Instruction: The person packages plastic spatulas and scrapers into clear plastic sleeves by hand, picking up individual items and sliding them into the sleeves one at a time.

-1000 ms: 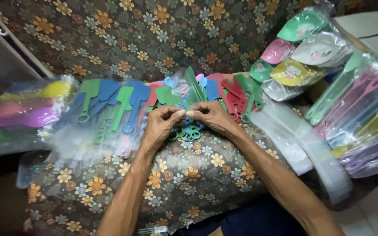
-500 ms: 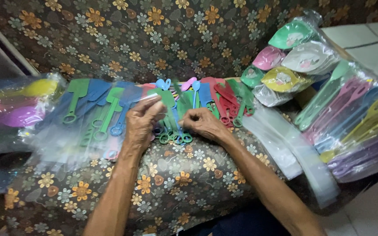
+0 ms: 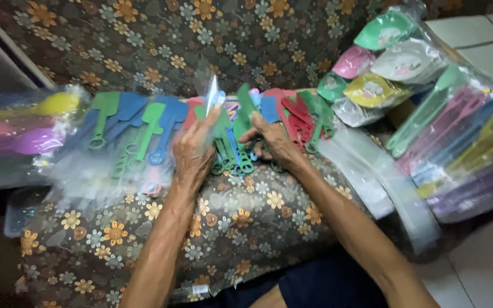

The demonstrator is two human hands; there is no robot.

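My left hand (image 3: 194,154) holds a clear plastic sleeve (image 3: 212,94) upright by its lower end, over a bunch of green and blue plastic spatulas (image 3: 230,149). Just right of the bunch, my right hand (image 3: 270,141) has its fingers closed on the spatula handles. Both hands rest on a flower-patterned cushion (image 3: 223,222). Red and green spatulas (image 3: 300,117) lie just beyond my right hand.
A bag of green and blue spatulas (image 3: 126,134) lies to the left, with bagged coloured spoons (image 3: 24,122) further left. Stacked clear sleeves (image 3: 372,171) and bags of pastel utensils (image 3: 457,137) and bowl-shaped items (image 3: 383,63) lie to the right. White floor tiles (image 3: 480,28) show at the top right.
My hands have moved apart a little. The left hand has lifted the clear sleeve upright while the right hand stays on the spatula bunch.
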